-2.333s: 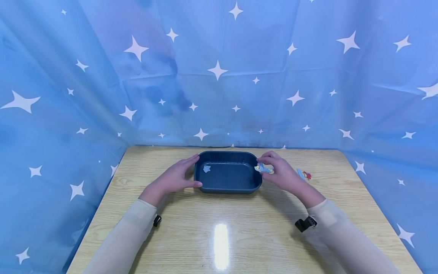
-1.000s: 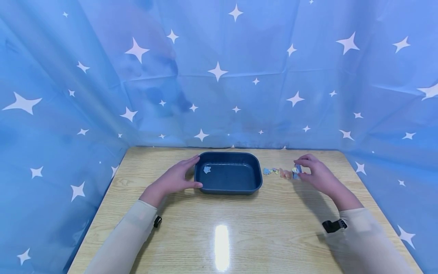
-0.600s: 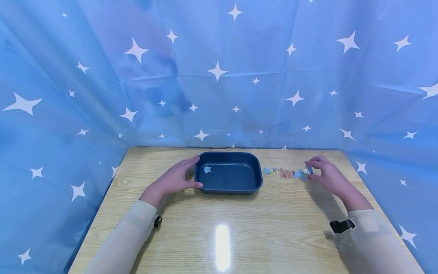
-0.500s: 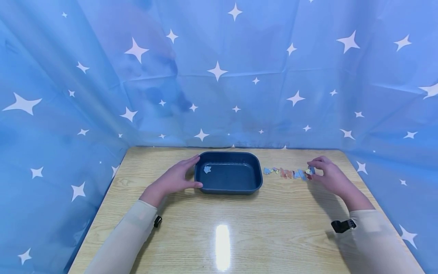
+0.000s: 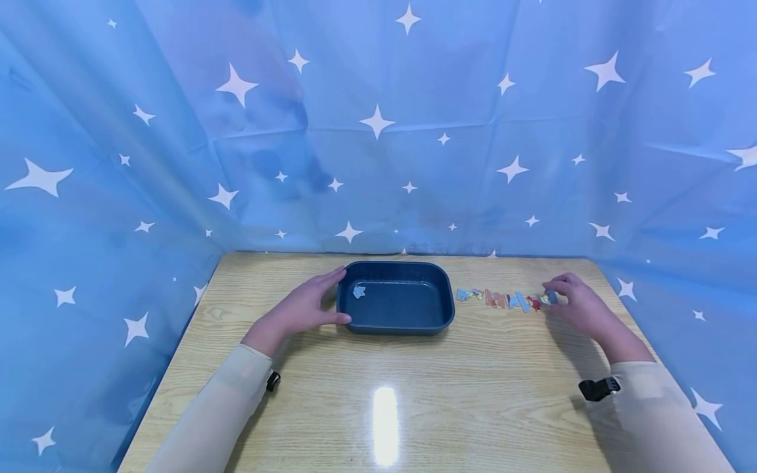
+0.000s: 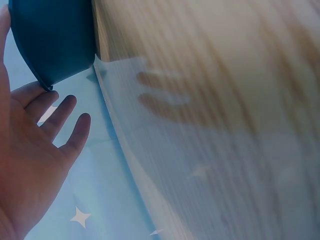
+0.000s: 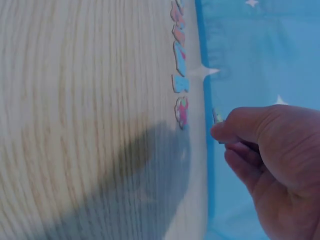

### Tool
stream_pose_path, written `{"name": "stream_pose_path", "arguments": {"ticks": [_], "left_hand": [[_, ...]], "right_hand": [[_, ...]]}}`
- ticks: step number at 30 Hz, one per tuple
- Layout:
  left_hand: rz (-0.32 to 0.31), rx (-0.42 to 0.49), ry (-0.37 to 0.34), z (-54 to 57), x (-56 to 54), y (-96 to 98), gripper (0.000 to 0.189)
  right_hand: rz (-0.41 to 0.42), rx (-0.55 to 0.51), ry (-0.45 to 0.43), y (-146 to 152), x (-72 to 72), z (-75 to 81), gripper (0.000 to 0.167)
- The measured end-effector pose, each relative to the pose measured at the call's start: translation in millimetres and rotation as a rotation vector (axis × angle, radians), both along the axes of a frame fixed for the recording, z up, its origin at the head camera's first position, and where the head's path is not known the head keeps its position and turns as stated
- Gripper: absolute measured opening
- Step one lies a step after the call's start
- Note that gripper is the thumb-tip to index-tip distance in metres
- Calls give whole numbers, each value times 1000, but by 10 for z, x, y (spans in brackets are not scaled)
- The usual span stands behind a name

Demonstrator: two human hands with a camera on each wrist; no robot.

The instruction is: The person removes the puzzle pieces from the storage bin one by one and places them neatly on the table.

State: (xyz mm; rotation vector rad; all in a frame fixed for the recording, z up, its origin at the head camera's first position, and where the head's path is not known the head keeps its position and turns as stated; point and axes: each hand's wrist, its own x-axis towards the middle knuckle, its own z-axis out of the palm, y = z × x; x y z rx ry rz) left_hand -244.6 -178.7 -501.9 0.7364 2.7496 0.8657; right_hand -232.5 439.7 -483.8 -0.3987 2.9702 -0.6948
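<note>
A dark blue rectangular tray [image 5: 395, 326] stands at the back middle of the table. My left hand [image 5: 301, 305] spans its left end, thumb at the front corner and extended fingers at the rear; in the left wrist view a finger touches the rim. Inside the tray lies a small light-blue cutout [image 5: 359, 292]. To the right, my right hand [image 5: 576, 302] pinches a small flat printed cutout [image 7: 217, 117] between thumb and forefinger, held just above the table. A red cutout [image 5: 534, 303] ends the row nearest that hand.
Several flat cutouts, blue, orange and yellow, lie in a row right of the tray, among them a light-blue one [image 5: 462, 295] and an orange one [image 5: 491, 299]. A blue star-patterned curtain [image 5: 378, 177] hangs behind the wooden table [image 5: 331, 394].
My right hand has moved right from the tray's edge, and several cutouts now lie in a row behind it. It now holds a cutout beyond the red one. My left hand stays at the tray.
</note>
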Motion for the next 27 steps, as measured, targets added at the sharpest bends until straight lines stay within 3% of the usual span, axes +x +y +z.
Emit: {"name": "stream_pose_path", "arguments": {"ticks": [16,27], "left_hand": [[4,4,-12,11,4,-1,109],[-3,6,-14,9,2,-1,110]], "right_hand": [[6,73,-8,121,-21,-162,45],[20,72,-33,130,-13,-191,38]]}}
